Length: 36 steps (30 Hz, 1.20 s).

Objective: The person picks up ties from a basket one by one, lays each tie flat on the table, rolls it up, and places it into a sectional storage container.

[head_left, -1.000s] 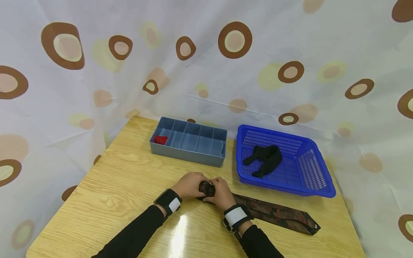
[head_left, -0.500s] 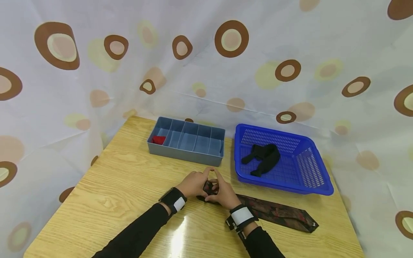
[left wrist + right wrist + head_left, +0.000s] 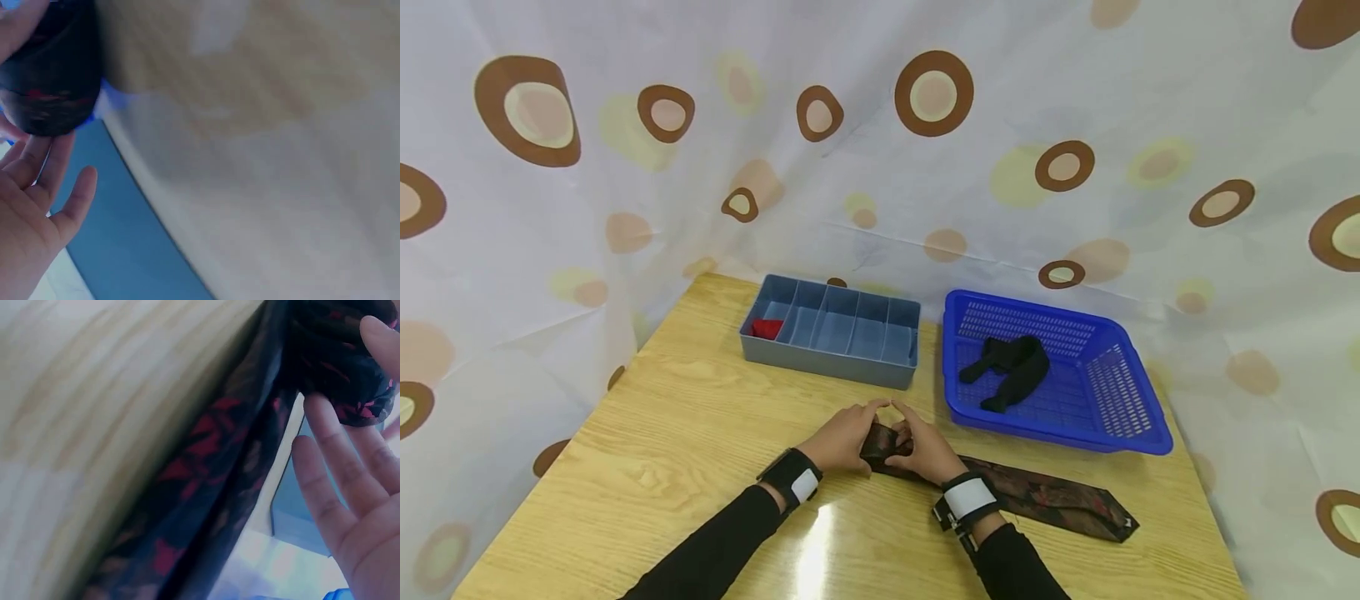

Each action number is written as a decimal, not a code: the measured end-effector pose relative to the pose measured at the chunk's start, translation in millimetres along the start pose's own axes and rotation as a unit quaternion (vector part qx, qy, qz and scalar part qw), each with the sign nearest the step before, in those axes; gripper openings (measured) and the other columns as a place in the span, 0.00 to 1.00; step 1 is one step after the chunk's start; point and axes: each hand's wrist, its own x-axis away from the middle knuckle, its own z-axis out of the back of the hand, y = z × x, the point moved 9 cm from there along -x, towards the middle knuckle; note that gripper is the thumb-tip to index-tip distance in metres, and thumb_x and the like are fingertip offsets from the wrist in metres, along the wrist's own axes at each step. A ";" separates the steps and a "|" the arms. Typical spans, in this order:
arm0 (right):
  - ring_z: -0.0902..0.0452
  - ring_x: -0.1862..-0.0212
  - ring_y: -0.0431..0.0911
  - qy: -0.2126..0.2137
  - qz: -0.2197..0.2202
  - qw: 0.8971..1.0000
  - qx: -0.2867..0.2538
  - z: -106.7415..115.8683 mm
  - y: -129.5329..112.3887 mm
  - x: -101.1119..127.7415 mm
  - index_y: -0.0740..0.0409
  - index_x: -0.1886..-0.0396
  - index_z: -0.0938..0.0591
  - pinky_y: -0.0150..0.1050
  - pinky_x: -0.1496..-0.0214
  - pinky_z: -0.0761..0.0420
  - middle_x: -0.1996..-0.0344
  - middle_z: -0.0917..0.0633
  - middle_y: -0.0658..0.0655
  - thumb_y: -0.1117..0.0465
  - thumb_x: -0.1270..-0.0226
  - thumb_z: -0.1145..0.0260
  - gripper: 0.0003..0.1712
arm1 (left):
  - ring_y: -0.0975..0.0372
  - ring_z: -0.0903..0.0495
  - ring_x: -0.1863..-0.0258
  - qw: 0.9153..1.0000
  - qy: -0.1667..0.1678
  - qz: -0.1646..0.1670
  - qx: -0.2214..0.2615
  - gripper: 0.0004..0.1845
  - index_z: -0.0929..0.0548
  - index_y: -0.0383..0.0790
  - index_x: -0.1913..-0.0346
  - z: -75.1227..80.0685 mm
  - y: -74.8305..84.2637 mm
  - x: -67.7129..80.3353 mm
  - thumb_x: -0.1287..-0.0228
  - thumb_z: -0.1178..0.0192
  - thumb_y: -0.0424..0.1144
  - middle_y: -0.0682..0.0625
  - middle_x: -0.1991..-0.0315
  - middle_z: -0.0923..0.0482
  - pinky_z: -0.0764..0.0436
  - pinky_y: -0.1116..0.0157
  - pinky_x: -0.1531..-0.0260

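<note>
A dark necktie (image 3: pixel 1045 498) with a red and brown leaf pattern lies across the table, its wide pointed end at the right. Its other end is wound into a roll (image 3: pixel 877 442) between the two hands. My left hand (image 3: pixel 842 437) holds the roll from the left, fingers on the far side and thumb on the near side. From the right, my right hand (image 3: pixel 925 448) grips the roll with curled fingers and thumb. In the left wrist view the rolled necktie (image 3: pixel 53 81) stands on edge above the fingertips. The right wrist view shows the flat length (image 3: pixel 200 462) running from the roll.
Behind the hands stands a grey-blue divided box (image 3: pixel 827 360), a red rolled cloth (image 3: pixel 767 329) in its left compartment. A blue plastic basket (image 3: pixel 1120 392) at the back right holds a loose black strip of cloth (image 3: pixel 1018 372). A patterned curtain (image 3: pixel 865 167) hangs behind the wooden table (image 3: pixel 662 450).
The fingers have shifted around the roll, and the index fingers now meet above its far side. The left thumb has drawn back toward the left. The head view has shifted slightly.
</note>
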 end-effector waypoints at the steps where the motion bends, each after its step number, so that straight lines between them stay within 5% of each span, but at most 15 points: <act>1: 0.20 0.55 0.52 -0.005 0.000 1.000 -0.002 -1.3 2.0 1.1 0.62 0.30 0.40 0.43 0.56 0.19 0.51 0.19 0.62 0.64 0.48 0.27 0.47 | 0.56 0.23 0.51 1.000 -0.003 0.005 0.012 0.52 0.40 0.39 0.33 -1.2 -2.3 2.0 0.61 0.23 0.48 0.47 0.50 0.23 0.23 0.59 0.49; 7: 0.20 0.54 0.53 -0.019 0.005 1.000 -0.001 -2.9 9.9 6.1 0.60 0.44 0.26 0.45 0.53 0.20 0.52 0.19 0.61 0.66 0.45 0.30 0.27 | 0.57 0.23 0.48 0.999 0.010 0.001 0.052 0.34 0.26 0.41 0.43 0.7 -3.4 5.2 0.55 0.25 0.43 0.48 0.47 0.22 0.24 0.60 0.47; 12: 0.25 0.45 0.57 -0.004 -0.010 0.998 0.056 1.3 13.0 9.8 0.62 0.43 0.25 0.52 0.45 0.25 0.46 0.22 0.62 0.61 0.49 0.26 0.32 | 0.58 0.22 0.52 0.999 0.033 -0.015 -0.003 0.30 0.20 0.44 0.47 1.4 5.2 -0.8 0.56 0.26 0.48 0.51 0.51 0.19 0.23 0.60 0.49; 16: 0.30 0.40 0.58 0.018 -0.011 0.996 0.085 5.5 6.6 12.4 0.61 0.36 0.30 0.54 0.41 0.27 0.41 0.25 0.62 0.56 0.54 0.23 0.44 | 0.58 0.20 0.55 0.998 0.051 -0.007 -0.042 0.33 0.21 0.43 0.46 2.8 13.2 -5.0 0.58 0.25 0.50 0.51 0.55 0.17 0.23 0.59 0.50; 21: 0.21 0.51 0.54 0.044 -0.004 0.995 0.092 12.8 -2.8 13.2 0.62 0.33 0.34 0.50 0.50 0.22 0.53 0.17 0.59 0.62 0.55 0.23 0.48 | 0.57 0.21 0.56 0.999 0.048 0.009 -0.012 0.43 0.32 0.40 0.37 -0.6 18.3 -7.1 0.58 0.24 0.47 0.49 0.55 0.19 0.22 0.59 0.52; 30: 0.21 0.50 0.53 0.043 0.007 0.995 0.093 11.8 2.2 17.3 0.63 0.49 0.21 0.48 0.50 0.22 0.52 0.17 0.60 0.64 0.54 0.24 0.29 | 0.58 0.20 0.59 0.999 0.039 0.005 0.002 0.42 0.34 0.42 0.38 -5.8 9.9 -4.7 0.57 0.24 0.40 0.51 0.58 0.20 0.22 0.61 0.54; 36: 0.20 0.53 0.51 0.037 -0.016 0.994 0.103 10.0 10.2 21.1 0.60 0.50 0.23 0.46 0.52 0.21 0.55 0.16 0.58 0.64 0.53 0.24 0.28 | 0.56 0.23 0.48 1.000 -0.012 -0.008 -0.006 0.42 0.33 0.41 0.37 -10.7 14.5 -4.0 0.56 0.25 0.48 0.47 0.47 0.24 0.23 0.61 0.48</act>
